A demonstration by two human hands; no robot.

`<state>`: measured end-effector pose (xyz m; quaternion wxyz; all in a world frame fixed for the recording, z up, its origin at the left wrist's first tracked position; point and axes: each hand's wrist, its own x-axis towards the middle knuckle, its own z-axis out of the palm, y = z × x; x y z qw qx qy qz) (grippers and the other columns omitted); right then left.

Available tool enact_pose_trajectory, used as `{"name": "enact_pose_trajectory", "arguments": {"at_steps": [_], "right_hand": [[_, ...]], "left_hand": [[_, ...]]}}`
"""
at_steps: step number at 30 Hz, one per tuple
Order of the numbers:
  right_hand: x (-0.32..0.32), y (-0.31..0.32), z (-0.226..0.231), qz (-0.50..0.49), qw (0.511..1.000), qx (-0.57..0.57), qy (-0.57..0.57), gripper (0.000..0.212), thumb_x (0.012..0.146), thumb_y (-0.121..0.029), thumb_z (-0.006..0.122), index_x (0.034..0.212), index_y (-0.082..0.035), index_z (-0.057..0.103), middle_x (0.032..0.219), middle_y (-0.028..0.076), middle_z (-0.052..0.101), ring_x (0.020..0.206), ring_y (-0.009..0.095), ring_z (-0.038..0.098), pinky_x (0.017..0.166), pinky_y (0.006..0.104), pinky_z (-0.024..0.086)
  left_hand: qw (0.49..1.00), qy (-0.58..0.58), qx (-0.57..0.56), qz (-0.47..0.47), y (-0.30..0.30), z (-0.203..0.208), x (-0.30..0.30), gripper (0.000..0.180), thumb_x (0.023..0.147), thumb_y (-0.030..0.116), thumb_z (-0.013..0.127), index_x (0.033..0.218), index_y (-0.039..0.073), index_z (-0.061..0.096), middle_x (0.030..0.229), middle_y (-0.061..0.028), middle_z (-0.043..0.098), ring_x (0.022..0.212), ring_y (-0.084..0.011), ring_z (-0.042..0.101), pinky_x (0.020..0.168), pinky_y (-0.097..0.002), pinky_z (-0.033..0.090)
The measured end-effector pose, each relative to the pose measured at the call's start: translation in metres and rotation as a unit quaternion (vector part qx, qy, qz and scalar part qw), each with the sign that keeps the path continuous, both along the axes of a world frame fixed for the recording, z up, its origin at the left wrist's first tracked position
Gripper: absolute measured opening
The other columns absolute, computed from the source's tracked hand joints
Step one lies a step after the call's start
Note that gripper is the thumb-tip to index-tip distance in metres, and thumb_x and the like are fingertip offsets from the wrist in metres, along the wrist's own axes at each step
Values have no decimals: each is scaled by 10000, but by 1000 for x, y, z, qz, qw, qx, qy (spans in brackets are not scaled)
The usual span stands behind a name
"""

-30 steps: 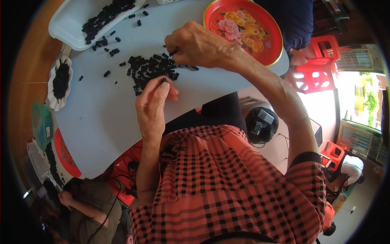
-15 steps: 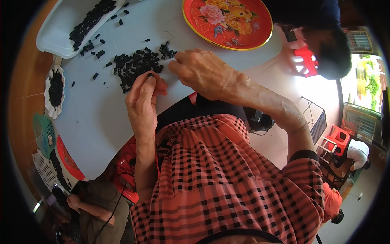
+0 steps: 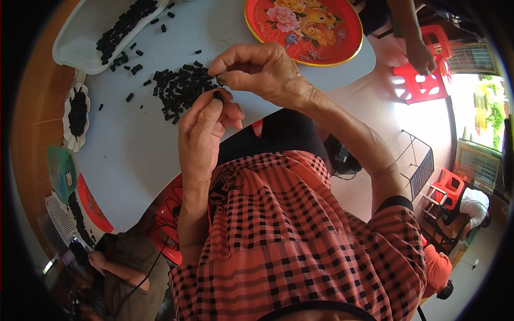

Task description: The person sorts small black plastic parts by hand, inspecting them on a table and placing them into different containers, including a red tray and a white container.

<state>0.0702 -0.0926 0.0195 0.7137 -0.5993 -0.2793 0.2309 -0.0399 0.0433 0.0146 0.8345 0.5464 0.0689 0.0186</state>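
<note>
My left hand (image 3: 202, 131) is closed in a pinch, with a small black cylindrical piece (image 3: 218, 95) between thumb and forefinger. Just above it, my right hand (image 3: 267, 72) has thumb and fingers drawn together. Its fingertips are close to the left hand's piece, and whatever they hold is too small to make out. Beside both hands, on the pale blue table (image 3: 128, 171), lies a heap of similar black pieces (image 3: 179, 88). The heap's near right edge is partly hidden behind my hands.
A round red floral tray (image 3: 265, 32) lies beyond my right hand. At the far left stand a white bin (image 3: 67, 45) and a scalloped dish (image 3: 68, 134), both holding black pieces. A green basket (image 3: 61, 166) is at the left edge. Another person's hand (image 3: 420, 56) hangs by a red stool (image 3: 423, 88).
My left hand has shifted right and up, away from the heap. My right hand has turned, its fingertips now over the left hand. The person at upper right has moved, uncovering the red stool.
</note>
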Motion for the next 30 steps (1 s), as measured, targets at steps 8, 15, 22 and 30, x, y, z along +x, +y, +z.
{"name": "enact_pose_trajectory", "arguments": {"at_steps": [8,15,22,30], "right_hand": [[-2,-2,-15,40,992,86,87,92,885,-24,596,958,9,642,820,37,643,665,90,615,683,237,517],[-3,-3,-17,41,992,96,76,109,886,-50,614,973,8,644,824,48,646,682,93,613,676,240,513],[-6,-5,-18,46,988,114,92,101,882,-16,605,971,8,647,823,57,651,680,100,617,650,229,529],[-3,-5,-31,48,987,154,-9,129,872,21,597,996,22,631,940,91,634,746,109,618,673,243,529]], "left_hand": [[998,28,-57,-24,-6,4,5,230,959,195,473,995,-24,536,740,-77,554,714,-200,545,670,-289,443],[995,34,-77,-59,-1,5,7,259,974,208,443,991,-41,511,714,-97,553,730,-202,568,731,-305,477],[970,56,-197,-134,7,-3,11,279,979,246,434,970,-27,492,662,-80,510,670,-224,521,613,-304,441],[964,79,-230,-109,3,-1,11,270,985,238,415,959,-22,482,648,-69,485,643,-220,483,600,-311,420]]}}
